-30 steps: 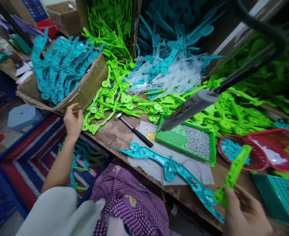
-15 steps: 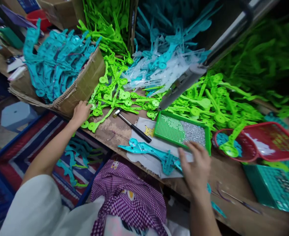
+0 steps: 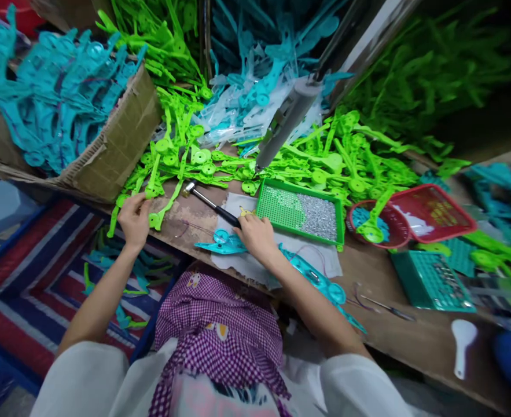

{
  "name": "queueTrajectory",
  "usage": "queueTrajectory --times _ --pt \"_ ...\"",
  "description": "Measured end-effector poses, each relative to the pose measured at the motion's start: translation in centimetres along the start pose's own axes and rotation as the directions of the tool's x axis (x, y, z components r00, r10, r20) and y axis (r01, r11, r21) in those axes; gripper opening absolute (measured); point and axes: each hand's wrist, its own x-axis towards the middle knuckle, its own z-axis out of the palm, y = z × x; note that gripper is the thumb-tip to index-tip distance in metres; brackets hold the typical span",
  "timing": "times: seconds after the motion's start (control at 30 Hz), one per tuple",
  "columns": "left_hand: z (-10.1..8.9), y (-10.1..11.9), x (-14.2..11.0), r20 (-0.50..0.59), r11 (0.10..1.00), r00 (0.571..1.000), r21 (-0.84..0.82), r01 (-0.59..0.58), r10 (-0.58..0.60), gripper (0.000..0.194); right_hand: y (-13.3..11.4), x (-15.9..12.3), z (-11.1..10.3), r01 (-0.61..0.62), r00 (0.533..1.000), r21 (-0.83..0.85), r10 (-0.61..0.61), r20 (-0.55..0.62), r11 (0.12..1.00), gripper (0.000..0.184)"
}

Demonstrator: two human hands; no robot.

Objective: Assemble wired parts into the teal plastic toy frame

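My right hand [image 3: 257, 234] is closed round the end of the black handle of a small hammer [image 3: 214, 207], whose metal head points to the upper left on the bench. Beneath my right wrist, a long blue plastic part [image 3: 313, 272] lies on a white cloth [image 3: 238, 263], partly hidden by the forearm. My left hand [image 3: 134, 223] pinches a bright green plastic part [image 3: 154, 179] at the near left edge of the green pile; the fingers partly cover it. Beside the hammer stands a green tray [image 3: 281, 208] holding small silvery metal pieces.
A cardboard box [image 3: 127, 133] of blue parts stands at left. Green parts [image 3: 316, 165] heap along the back, under a grey tool column [image 3: 285, 124]. Red baskets [image 3: 437, 217], a teal box [image 3: 415, 284], a screwdriver [image 3: 389, 310] and a white spoon [image 3: 461, 347] are at right.
My right hand has moved left from beside the green tray and taken hold of the hammer's handle. My left hand has drawn back slightly at the green parts. The view has shifted right.
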Motion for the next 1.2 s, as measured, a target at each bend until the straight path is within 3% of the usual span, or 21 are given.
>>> queueTrajectory --times 0.07,0.37,0.53,0.63,0.7,0.8,0.9,0.97,1.07,1.2 --pt "-0.1 -0.2 -1.0 -0.017 1.000 1.000 0.011 -0.011 0.011 0.023 -0.1 0.8 -0.2 0.023 0.999 -0.027 -0.022 0.036 0.999 0.028" --pt "-0.7 0.5 -4.0 -0.023 0.990 0.992 -0.070 -0.124 0.123 0.020 0.8 7.0 -0.8 0.083 0.995 -0.089 -0.088 -0.052 0.993 0.033" --pt "-1.0 1.6 -5.1 0.004 0.981 0.985 -0.083 -0.173 0.174 0.015 -0.1 10.3 -0.5 -0.005 0.996 -0.065 -0.001 -0.090 0.998 0.040" --pt "-0.6 2.7 -5.4 0.004 0.983 0.990 -0.124 -0.139 0.141 0.017 -0.2 10.9 -1.2 -0.090 0.989 -0.026 0.086 -0.116 0.996 0.043" --pt "-0.7 3.5 -6.4 -0.010 0.983 0.995 -0.156 -0.098 0.098 0.018 0.0 9.3 -1.2 -0.065 0.991 0.033 0.068 -0.118 0.997 0.037" --pt "-1.6 4.6 -9.4 -0.007 0.987 0.998 -0.143 -0.069 0.069 0.016 0.4 4.2 -0.2 0.052 0.994 0.152 -0.036 -0.107 0.987 0.028" --pt "-2.4 5.4 -12.4 0.030 0.992 0.998 -0.116 -0.051 0.055 0.015 0.4 -1.4 1.7 0.093 0.993 0.255 -0.071 -0.092 0.962 0.033" --pt "-2.1 5.8 -12.9 0.045 0.993 0.998 -0.115 -0.038 0.043 0.014 0.4 -3.5 2.8 0.090 0.993 0.295 -0.062 -0.103 0.951 0.038" --pt "-0.9 6.0 -11.1 0.082 0.988 0.996 -0.152 0.038 -0.025 0.019 0.7 -4.3 3.7 0.072 0.993 0.352 -0.034 -0.114 0.933 0.039" --pt "0.8 6.0 -5.8 -0.003 0.880 0.975 -0.431 0.200 -0.223 0.029 1.7 -4.5 3.2 0.122 0.990 0.389 -0.086 -0.108 0.913 0.035"
